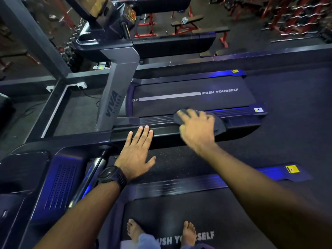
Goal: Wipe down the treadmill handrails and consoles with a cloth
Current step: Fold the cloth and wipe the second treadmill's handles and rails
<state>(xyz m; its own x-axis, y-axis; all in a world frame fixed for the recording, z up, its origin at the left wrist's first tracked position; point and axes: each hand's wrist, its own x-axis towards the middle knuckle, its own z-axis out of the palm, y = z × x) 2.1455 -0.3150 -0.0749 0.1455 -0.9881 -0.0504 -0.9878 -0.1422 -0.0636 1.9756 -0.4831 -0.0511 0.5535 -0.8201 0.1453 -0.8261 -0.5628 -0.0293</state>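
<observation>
View from a head camera, looking down at a person standing barefoot on a treadmill belt (179, 212) in a dim gym. A black handrail (167, 135) runs left to right across the middle of the scene.

The cloth (219, 125) - dark and crumpled - lies on the handrail towards its right end. The right hand (197, 128) lies on top of it, fingers (183, 115) spread and pressing it down rather than clenched round it; the hand is slightly blurred. The left hand (136, 155) rests flat on the same rail, just left of the cloth, fingers straight and together, grasping nothing. A black watch (111, 175) sits on that wrist.

The console (59, 177) is near left, lit blue. A second treadmill (188, 97) stands beyond the rail, and red weight racks (296, 17) fill the far right.

The step in hand looks like wiping this side rail. The next move likely calls for firm downward pressure while the cloth slides along the rail's length - then a turn left to the console, not yet touched by the cloth here.
</observation>
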